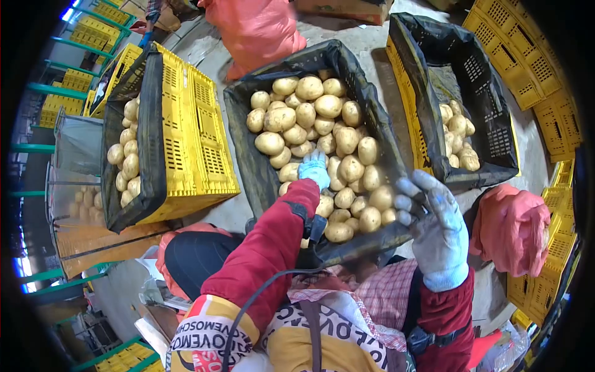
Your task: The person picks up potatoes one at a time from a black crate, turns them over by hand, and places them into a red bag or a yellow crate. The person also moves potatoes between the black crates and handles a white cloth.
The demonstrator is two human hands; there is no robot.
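The left arm, in a red sleeve, reached forward and up into the middle crate (248, 142), its elbow bent near the chest. The left hand (314, 170), in a pale blue glove, lay on the potatoes (322, 133) with fingers curled down over them; whether it had closed on one could not be told, since the palm was hidden. The right arm was raised at the wrist, and the right hand (437, 230), in a grey-white glove, gripped the crate's near right rim, fingers folded over the black liner (396, 232) and thumb towards the body.

The potatoes were pale yellow, smooth and rounded, of mixed sizes, piled to fill the crate almost to the rim. They were heaped against one another, those nearest the left hand touching its fingertips. The crate sat directly ahead, lined with black plastic that draped over its edges.

To the left stood a yellow crate (192, 142), also lined and holding potatoes along its far side. To the right another crate (489, 124) held a smaller heap in one corner. Pinkish-red sacks (257, 31) lay beyond the middle crate and at the right edge. More yellow crates were stacked at the upper right.
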